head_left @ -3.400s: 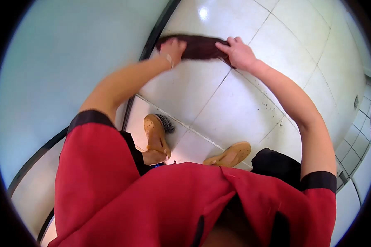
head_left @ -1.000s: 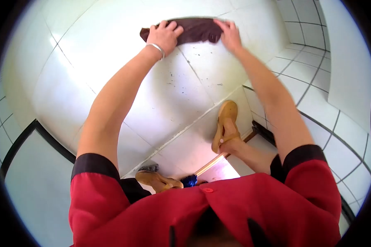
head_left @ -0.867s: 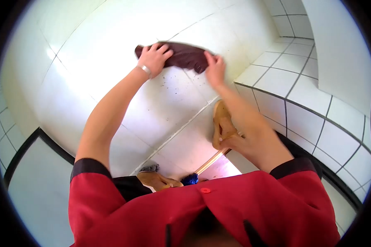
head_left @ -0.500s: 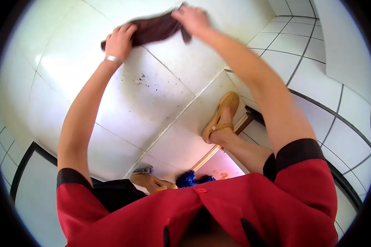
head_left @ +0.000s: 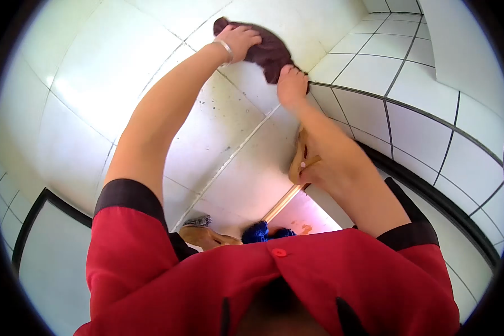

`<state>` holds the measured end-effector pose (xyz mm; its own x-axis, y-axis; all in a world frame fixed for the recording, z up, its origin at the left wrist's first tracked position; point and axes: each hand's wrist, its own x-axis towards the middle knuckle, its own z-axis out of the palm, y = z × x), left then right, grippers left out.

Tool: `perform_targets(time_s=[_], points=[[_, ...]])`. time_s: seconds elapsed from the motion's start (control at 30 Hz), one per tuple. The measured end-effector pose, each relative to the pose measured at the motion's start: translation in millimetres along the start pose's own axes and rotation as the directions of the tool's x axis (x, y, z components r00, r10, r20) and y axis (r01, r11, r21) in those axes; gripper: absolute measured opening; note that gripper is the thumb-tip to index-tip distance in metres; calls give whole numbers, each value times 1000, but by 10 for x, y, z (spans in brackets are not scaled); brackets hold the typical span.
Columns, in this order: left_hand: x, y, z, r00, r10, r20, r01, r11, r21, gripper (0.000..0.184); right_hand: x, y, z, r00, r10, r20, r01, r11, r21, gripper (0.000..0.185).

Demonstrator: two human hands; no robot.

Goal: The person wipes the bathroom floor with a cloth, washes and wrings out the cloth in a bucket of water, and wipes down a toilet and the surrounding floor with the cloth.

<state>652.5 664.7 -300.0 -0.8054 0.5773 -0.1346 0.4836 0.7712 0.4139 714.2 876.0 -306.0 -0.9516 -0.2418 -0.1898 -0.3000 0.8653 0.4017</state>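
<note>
A dark maroon cloth (head_left: 269, 49) stretches between my two hands, its right end hanging near the tiled ledge. My left hand (head_left: 239, 42), with a light band at the wrist, has its fingers closed over the cloth's left part. At the right end, my right hand (head_left: 292, 85) grips the cloth in a closed fist. Beneath is the white tiled floor (head_left: 207, 145); I cannot tell if the cloth touches it. Small dark specks (head_left: 207, 101) lie on the tiles below the cloth.
A tiled ledge (head_left: 364, 112) with dark edging runs along the right. Near my sandalled feet are a blue fluffy thing (head_left: 256, 232), a grey bristly thing (head_left: 197, 220) and a wooden strip (head_left: 283, 203). A dark-framed panel (head_left: 50, 246) stands at left.
Both hands have moved with the cloth: my left hand to the right and slightly up in view, my right hand down and to the right. The cloth now slants down toward the ledge.
</note>
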Motion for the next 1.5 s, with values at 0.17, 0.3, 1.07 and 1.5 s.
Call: perform_targets(time_s=[0.17, 0.3, 1.07, 1.5], points=[[-740, -54, 152, 995, 78, -56, -75, 996, 43, 44, -626, -440, -167, 998, -55, 18, 55, 998, 11, 32], [-1232, -59, 143, 999, 34, -5, -34, 999, 5, 44, -895, -739, -340, 991, -104, 80, 94, 988, 121, 27], [-2456, 321, 310, 956, -293, 0, 281, 915, 289, 62, -1333, -1106, -612, 947, -240, 213, 156, 924, 348, 62], [-2706, 2102, 963, 499, -841, 210, 762, 311, -568, 60, -1659, -1224, -692, 870, -473, 138, 376, 818, 435, 48]])
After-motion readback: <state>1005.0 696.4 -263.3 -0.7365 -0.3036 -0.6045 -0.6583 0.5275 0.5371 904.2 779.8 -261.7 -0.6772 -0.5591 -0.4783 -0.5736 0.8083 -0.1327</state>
